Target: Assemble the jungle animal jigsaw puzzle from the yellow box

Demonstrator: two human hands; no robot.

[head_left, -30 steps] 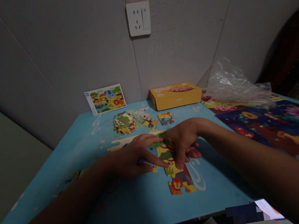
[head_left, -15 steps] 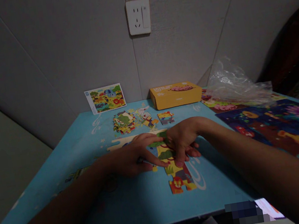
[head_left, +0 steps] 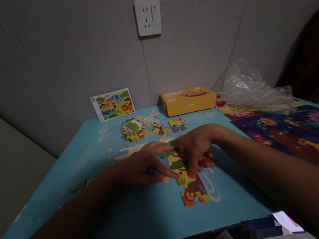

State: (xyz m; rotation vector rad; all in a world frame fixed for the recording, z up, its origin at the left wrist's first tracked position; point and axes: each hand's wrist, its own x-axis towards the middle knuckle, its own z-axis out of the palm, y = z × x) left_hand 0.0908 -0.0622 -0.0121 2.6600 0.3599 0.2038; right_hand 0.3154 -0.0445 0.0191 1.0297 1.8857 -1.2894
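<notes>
A partly joined jigsaw puzzle (head_left: pixel 190 187) with green, yellow and a lion picture lies on the blue table (head_left: pixel 139 223). My left hand (head_left: pixel 143 168) rests on its left part, fingers stretched flat and pressing down. My right hand (head_left: pixel 196 150) lies on its upper right part, fingers bent downward and pressing on the pieces; its fingertips touch the puzzle near my left fingertips. A green piece (head_left: pixel 170 150) shows between the two hands. Whether either hand grips a piece is hidden.
A heap of loose puzzle pieces (head_left: pixel 137 129) and a small joined bit (head_left: pixel 177 124) lie behind the hands. A picture card (head_left: pixel 112 104) leans on the wall, beside a yellow box (head_left: pixel 188 100). A crumpled plastic bag (head_left: pixel 251 88) and a dark finished puzzle (head_left: pixel 301 133) sit at right.
Both hands stay on the puzzle almost still; the view has shifted very slightly, nothing has been picked up or let go.
</notes>
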